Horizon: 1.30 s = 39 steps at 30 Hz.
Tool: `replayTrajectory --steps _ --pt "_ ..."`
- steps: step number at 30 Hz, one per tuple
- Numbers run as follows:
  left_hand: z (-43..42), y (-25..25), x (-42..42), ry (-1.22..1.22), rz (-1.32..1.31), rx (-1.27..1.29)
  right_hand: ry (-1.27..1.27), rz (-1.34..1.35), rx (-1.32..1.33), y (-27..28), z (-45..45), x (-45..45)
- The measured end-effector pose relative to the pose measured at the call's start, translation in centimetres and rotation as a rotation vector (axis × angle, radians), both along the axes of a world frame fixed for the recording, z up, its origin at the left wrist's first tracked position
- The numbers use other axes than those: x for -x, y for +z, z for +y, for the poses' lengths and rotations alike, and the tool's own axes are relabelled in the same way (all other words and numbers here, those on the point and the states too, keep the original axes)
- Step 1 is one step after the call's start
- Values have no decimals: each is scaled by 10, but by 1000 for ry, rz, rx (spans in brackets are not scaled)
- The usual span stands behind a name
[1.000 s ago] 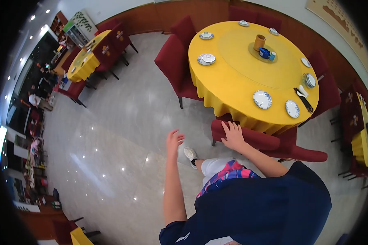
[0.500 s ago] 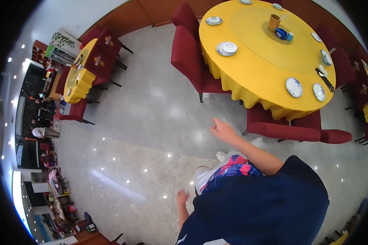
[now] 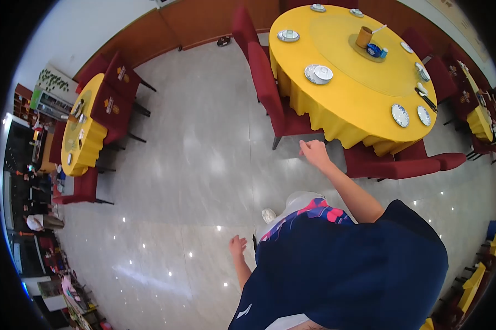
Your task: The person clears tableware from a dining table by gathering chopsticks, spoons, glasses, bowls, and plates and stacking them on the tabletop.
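Observation:
My right hand (image 3: pixel 315 154) hangs in front of the red chairs beside the yellow-covered round table (image 3: pixel 347 113). Its fingers are loosely curled, and I see nothing in them. Lower down, my left hand (image 3: pixel 238 245) is over the tiled floor, its fingers a little apart and holding nothing. Neither hand touches furniture. Below them I see my dark blue shirt (image 3: pixel 352 269) and a white shoe (image 3: pixel 268 215). Plates and a covered white dish (image 3: pixel 322 73) sit around the table. A brown cup (image 3: pixel 363 37) and a blue object (image 3: pixel 374 50) stand at its centre.
A red chair (image 3: pixel 269 91) stands left of the round table, and another chair (image 3: pixel 391 168) is at its near side. A second yellow table (image 3: pixel 85 137) with red chairs is on the left. People (image 3: pixel 41 221) stand at the far left. Grey tiled floor (image 3: pixel 198 137) lies between the tables.
My view has turned, so the left table now sits lower and further left. My right hand has shifted right and up, its fingers more curled. My left hand has moved up and left.

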State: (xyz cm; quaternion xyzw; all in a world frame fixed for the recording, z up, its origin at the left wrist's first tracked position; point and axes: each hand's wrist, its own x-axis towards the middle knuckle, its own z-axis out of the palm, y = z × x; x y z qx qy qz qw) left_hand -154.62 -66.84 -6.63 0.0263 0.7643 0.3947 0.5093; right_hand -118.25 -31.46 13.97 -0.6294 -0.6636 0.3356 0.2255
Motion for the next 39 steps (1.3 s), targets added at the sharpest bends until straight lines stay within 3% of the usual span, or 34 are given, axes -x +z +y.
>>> replayTrajectory --steps 3,5,9,12,14,16,20,24,27,31,32,36,39 --pt "78 11 73 -176 113 -48 -129 143 2 24 19 34" --pt "127 24 110 -240 83 -72 -348 380 83 30 36 46" --pt "233 42 146 -311 136 -87 -467 369 -65 -19 95 30" --pt "323 53 141 -388 139 -142 -575 357 0 -10 146 24" --pt "384 64 124 -508 125 -159 -573 493 14 -39 199 5" --pt "443 81 101 -627 121 -60 -866 944 107 -52 248 -2" --pt "543 116 66 -780 90 112 -1174 1374 178 -141 362 -69" --pt "636 138 89 -986 147 232 -1376 1467 225 -183 436 -103" --pt "671 140 125 -951 212 237 -1428 1265 299 -187 454 -115" --pt "730 152 148 -890 223 229 -1505 1208 258 -206 469 -123" --pt "742 153 149 -888 203 231 -1545 1076 263 -206 471 -127" --pt "807 155 151 -960 154 219 -1533 703 218 -177 470 -112" --pt "872 151 143 -1032 135 119 -1507 658 142 -147 477 -79"
